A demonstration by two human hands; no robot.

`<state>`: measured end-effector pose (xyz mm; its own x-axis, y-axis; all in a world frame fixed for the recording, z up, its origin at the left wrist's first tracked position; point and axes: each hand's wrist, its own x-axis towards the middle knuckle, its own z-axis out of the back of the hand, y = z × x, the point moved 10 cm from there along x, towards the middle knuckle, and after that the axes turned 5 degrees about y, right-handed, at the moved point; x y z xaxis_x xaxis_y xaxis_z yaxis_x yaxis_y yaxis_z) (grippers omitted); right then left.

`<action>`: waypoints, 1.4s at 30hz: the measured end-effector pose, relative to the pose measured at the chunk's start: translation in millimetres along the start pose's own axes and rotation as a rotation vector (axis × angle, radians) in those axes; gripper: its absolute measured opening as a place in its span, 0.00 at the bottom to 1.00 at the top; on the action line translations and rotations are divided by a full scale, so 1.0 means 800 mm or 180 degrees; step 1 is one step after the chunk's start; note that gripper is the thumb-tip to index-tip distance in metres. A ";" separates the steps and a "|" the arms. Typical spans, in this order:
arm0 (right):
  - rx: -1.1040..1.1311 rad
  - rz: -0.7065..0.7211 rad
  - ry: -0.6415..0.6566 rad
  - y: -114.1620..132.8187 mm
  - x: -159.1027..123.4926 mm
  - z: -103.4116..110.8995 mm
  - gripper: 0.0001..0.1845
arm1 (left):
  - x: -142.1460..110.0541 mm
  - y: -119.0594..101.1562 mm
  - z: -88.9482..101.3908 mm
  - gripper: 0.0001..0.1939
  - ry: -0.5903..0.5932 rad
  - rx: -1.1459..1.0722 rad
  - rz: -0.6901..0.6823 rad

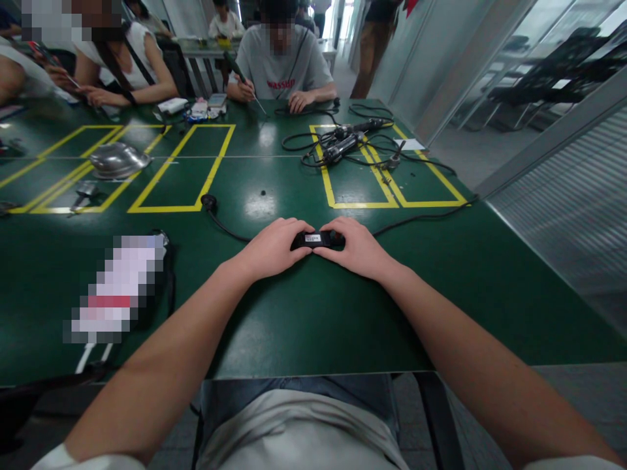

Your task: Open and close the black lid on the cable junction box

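Note:
A small flat black device (317, 239) with a white label lies on the green table (304, 307) in front of me. My left hand (272, 247) grips its left end with curled fingers. My right hand (356, 247) grips its right end the same way. Both thumbs press against the near side of the device. A black cable (223, 225) runs from the left hand's side to a round plug farther left.
Yellow tape rectangles (181, 166) mark the table. A tangle of black cables and cylindrical tools (343, 143) lies at the far right. A shiny metal part (117, 160) sits far left. A dark object with a blurred patch (122, 287) lies near left. Other people sit across the table.

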<state>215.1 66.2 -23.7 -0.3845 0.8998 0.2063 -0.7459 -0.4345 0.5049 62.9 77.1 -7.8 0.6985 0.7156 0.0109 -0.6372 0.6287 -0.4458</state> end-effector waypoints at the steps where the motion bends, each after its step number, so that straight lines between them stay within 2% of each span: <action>1: -0.0003 -0.0004 -0.0005 0.000 0.000 0.000 0.18 | 0.000 0.000 0.000 0.20 -0.0004 0.0000 -0.0004; 42: -0.0070 0.0070 -0.0021 0.003 0.000 0.001 0.19 | 0.002 -0.001 0.000 0.20 -0.0068 -0.0039 -0.0110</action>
<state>213.7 64.9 -22.0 -0.3973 0.8903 0.2227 -0.7492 -0.4548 0.4816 64.4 78.0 -7.5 0.7128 0.6999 0.0455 -0.6087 0.6495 -0.4556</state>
